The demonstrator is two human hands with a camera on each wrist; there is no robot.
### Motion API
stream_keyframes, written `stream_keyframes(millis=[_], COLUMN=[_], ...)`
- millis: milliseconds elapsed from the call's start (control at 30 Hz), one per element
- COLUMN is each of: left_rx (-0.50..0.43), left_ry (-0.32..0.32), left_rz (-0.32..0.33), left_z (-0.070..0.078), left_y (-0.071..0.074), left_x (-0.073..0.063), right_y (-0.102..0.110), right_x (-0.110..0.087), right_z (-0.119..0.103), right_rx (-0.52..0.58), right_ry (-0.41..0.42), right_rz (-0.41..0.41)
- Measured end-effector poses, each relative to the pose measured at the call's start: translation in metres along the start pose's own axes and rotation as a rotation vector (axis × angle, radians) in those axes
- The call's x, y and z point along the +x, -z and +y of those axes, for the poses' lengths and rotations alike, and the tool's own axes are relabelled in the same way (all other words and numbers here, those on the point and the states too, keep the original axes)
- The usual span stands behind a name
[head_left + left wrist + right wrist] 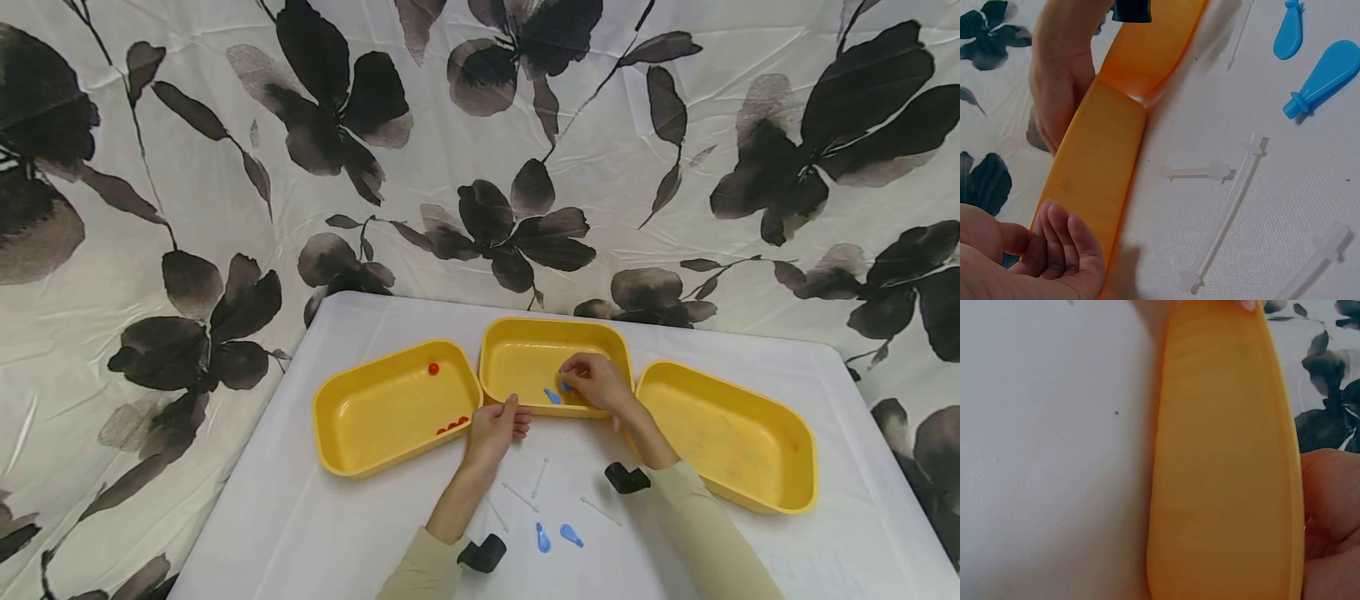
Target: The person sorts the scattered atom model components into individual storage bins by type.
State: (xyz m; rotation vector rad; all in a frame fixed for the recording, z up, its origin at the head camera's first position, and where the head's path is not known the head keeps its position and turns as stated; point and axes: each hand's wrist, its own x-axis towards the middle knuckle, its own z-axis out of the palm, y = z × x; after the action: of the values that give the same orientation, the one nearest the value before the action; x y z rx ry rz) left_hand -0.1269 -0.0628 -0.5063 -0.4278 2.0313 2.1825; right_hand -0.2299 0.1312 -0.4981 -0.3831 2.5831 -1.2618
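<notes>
On the left of the tabletop (255, 533), the left tray (375, 408) sits slantwise, a lone red ball (432, 368) near its far right corner and three red balls (452, 426) along the wall by its near right corner. Round and smooth, they could roll if the left forearm knocked that tray.

Next, the left hand (495, 425) rests at the near edge of the middle tray (517, 358), thumb at the rim, fingers loosely bent outside. That grip looks slack, with no clasp showing, so a push from inside might shift the tray, which is glossy yellow plastic with rounded corners.

Between the forearms, towards the tabletop's near edge, lie thin, translucent white sticks (1224, 209) with knobbed ends and two loose blue bulbs (543, 537), teardrop-shaped with collared necks. A trailing sleeve may scatter them.

Inside the middle tray, one blue bulb lies by the near edge; just right of it, towards the near right corner, the right hand (592, 379) appears to pinch another blue bulb (566, 386), mostly covered by fingers. Its smooth, tapered body could slip free.

Towards the tabletop's right edge, the right tray (727, 425), yellow and faintly smudged, risks a bump from the right forearm.
</notes>
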Motion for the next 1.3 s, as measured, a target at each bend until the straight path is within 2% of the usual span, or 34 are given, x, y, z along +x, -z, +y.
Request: stream_keyframes(millis=[200,300,567,667,833,933,1167,1300], left_rx=[-0.002,-0.007,-0.005,-0.002,-0.021,-0.025,-0.021,-0.015], left_ry=[-0.01,0.008,0.0,0.004,0.003,-0.002,-0.009,0.008], left_rz=[-0.008,-0.005,-0.003,-0.009,-0.004,0.004,0.017,0.019], left_z=[0.031,0.033,0.034,0.027,0.003,-0.006,-0.008,-0.008], left_y=[-0.001,-0.002,-0.004,-0.004,-0.003,-0.002,0.001,0.001], left_x=[-0.022,-0.023,-0.025,-0.019,-0.003,0.002,0.004,0.005], right_y=[0.0,-0.001,-0.002,-0.001,-0.001,0.0,0.004,0.007], right_x=[0.004,0.005,0.003,0.0,-0.004,-0.008,-0.018,-0.026], right_z=[0.002,0.003,0.003,0.003,0.002,0.001,-0.003,-0.007], right_rx=[-0.054,-0.086,-0.103,-0.101,-0.104,-0.106,-0.073,-0.029], right_ry=[-0.053,-0.076,-0.102,-0.108,-0.097,-0.08,0.002,0.012], right_rz=[-0.025,-0.036,-0.012,0.006,0.049,0.079,0.133,0.152])
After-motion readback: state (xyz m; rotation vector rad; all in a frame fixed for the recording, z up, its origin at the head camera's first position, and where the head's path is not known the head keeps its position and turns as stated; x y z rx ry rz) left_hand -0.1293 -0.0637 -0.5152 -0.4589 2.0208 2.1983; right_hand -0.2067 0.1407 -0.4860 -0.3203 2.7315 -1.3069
